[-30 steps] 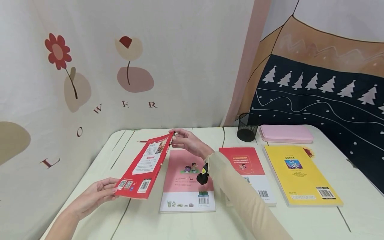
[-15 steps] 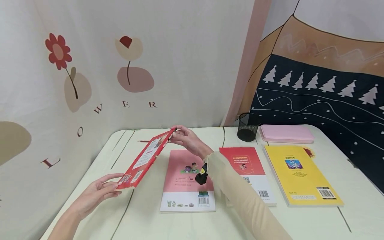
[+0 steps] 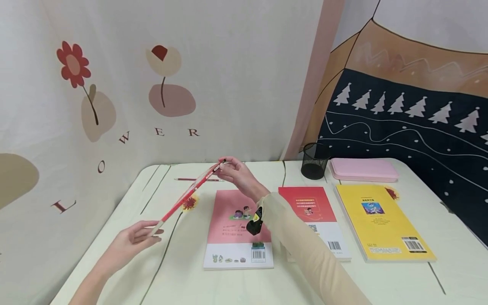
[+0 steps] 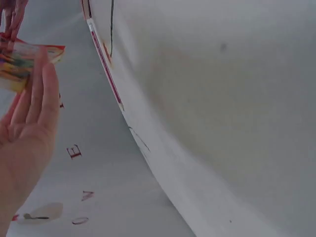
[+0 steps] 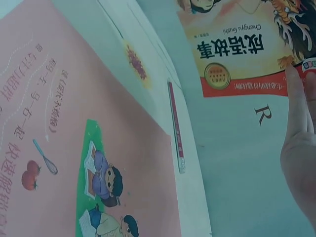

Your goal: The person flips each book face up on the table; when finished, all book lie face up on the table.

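Both hands hold a thin red book [image 3: 187, 195] above the table, tilted up to the right and seen nearly edge-on in the head view. My left hand [image 3: 127, 245] pinches its lower left end. At the upper right end, my right hand [image 3: 239, 176] grips it with bent fingers. An illustrated cover of this book [image 5: 237, 49], with a red band and a dragon, shows in the right wrist view. A pink and white book [image 3: 221, 231] lies below the right hand. Behind the held book lies a red pencil [image 3: 185, 179], also seen in the right wrist view.
Right of the pink book lie a red and white book [image 3: 314, 218] and a yellow book [image 3: 381, 224]. A black mesh pen cup [image 3: 313, 167] and a pink case [image 3: 364, 169] stand at the back right. Printed fabric [image 3: 244, 84] hangs behind the table.
The red book has turned from showing its printed red back cover to nearly edge-on. Its lower left end has risen slightly with the left hand, uncovering more of the pencil and a flower print.
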The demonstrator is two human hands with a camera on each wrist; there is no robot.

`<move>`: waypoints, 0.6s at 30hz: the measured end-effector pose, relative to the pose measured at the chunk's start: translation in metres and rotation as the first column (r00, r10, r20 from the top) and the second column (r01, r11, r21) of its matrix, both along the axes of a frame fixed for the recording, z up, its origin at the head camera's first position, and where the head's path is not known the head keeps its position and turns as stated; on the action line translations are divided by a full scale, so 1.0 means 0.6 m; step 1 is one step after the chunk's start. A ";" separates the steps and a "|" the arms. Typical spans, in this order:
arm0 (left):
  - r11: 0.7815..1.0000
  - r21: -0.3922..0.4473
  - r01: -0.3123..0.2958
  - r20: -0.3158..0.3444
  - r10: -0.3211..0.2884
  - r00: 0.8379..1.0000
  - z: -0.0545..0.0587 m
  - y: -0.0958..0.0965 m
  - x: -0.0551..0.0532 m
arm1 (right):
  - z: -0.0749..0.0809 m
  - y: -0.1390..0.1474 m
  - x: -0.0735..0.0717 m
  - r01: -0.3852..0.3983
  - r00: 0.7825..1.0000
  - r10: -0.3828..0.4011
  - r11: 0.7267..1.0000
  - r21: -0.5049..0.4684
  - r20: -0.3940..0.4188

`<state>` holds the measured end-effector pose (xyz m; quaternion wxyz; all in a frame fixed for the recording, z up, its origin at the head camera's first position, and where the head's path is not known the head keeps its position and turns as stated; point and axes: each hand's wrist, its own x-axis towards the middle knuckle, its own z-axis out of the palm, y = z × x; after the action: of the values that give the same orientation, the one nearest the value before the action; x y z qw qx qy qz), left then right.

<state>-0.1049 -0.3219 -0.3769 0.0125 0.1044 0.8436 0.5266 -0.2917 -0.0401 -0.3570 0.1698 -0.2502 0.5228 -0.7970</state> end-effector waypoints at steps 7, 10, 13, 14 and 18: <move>0.920 -0.275 -0.280 -0.189 0.233 0.954 0.008 0.013 -0.002 | 0.001 -0.003 0.002 0.042 0.999 -0.043 0.999 0.030 0.009; 0.881 -0.305 -0.362 -0.244 0.295 0.924 0.012 0.017 -0.002 | 0.003 -0.003 0.001 0.067 0.998 -0.067 0.994 0.081 0.001; 0.873 -0.296 -0.388 -0.319 0.293 0.902 0.006 0.019 -0.003 | 0.004 -0.002 0.000 0.094 0.996 -0.094 0.987 0.129 -0.002; 0.873 -0.292 -0.392 -0.347 0.286 0.893 0.002 0.017 -0.004 | 0.005 -0.002 0.000 0.102 0.995 -0.103 0.984 0.145 -0.004; 0.880 -0.266 -0.393 -0.479 0.233 0.846 -0.045 -0.010 -0.022 | 0.005 -0.002 -0.003 0.138 0.990 -0.142 0.973 0.187 0.008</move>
<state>-0.1182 -0.3281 -0.4038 -0.2442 0.0733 0.9110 0.3241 -0.2933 -0.0411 -0.3537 0.1412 -0.1873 0.6095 -0.7573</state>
